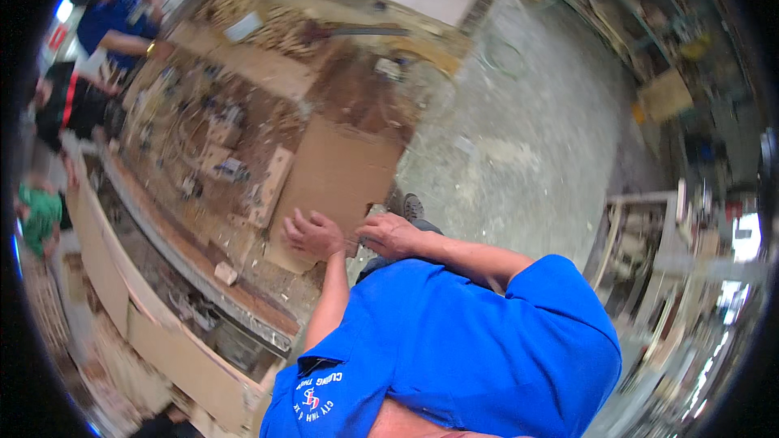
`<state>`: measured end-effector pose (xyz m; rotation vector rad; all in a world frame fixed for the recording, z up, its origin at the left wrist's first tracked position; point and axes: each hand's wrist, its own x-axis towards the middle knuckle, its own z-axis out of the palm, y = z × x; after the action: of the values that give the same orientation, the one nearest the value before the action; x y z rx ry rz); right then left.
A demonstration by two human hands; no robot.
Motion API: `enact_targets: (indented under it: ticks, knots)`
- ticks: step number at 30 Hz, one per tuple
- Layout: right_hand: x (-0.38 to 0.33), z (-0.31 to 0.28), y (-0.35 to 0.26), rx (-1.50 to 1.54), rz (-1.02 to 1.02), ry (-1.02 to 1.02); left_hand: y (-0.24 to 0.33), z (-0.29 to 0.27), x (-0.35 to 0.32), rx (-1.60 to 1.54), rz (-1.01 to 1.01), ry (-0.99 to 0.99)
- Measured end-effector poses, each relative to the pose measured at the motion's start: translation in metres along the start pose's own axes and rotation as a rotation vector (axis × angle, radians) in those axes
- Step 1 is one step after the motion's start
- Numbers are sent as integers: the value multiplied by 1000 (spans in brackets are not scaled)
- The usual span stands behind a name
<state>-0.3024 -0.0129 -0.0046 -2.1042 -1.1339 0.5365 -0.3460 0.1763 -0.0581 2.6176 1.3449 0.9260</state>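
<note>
A flat sheet of brown cardboard (345, 164) lies on the cluttered workbench in front of me, its near right edge notched or torn. My left hand (314, 235) is over the sheet's near end with its fingers spread, holding nothing that I can see. Beside it, my right hand (391, 235) is at the sheet's near right edge, fingers bent and drawn together. Whatever is between those fingers is too small and blurred to make out. Left of the cardboard is a wooden block with holes (269, 186).
Small wooden pieces (264, 28) are heaped at the bench's far side, near a long dark tool (369, 32). Metal fittings (231, 169) lie mid-bench. A co-worker in blue (118, 20) works at far left, with others nearby. A concrete floor (519, 138) and shelves (641, 16) are on the right.
</note>
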Motion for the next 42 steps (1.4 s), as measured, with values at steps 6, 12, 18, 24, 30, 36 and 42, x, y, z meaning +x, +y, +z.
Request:
enact_targets:
  ticks: [6, 12, 18, 24, 30, 36, 42]
  knots:
    - [-146, 7, 73, 74, 778, 136, 1, -19, 2, -78, 83, -207]
    - [-258, 44, 124, 309, 1231, 330, 8, -50, 10, -103, 251, -314]
    - [-347, 91, 135, 415, 1349, 323, 41, -90, -15, -138, 216, -336]
    - [-410, 67, 140, 443, 1396, 406, 102, -110, -122, -471, 356, -621]
    - [-482, 61, 137, 473, 1490, 772, 181, -113, -235, -565, 602, -1346]
    - [-543, 109, 107, 659, 1687, 1035, 228, -122, -277, -268, 1060, -1445]
    - [-564, 180, 12, 809, 1810, 1271, 265, -116, -282, 6, 1366, -1792]
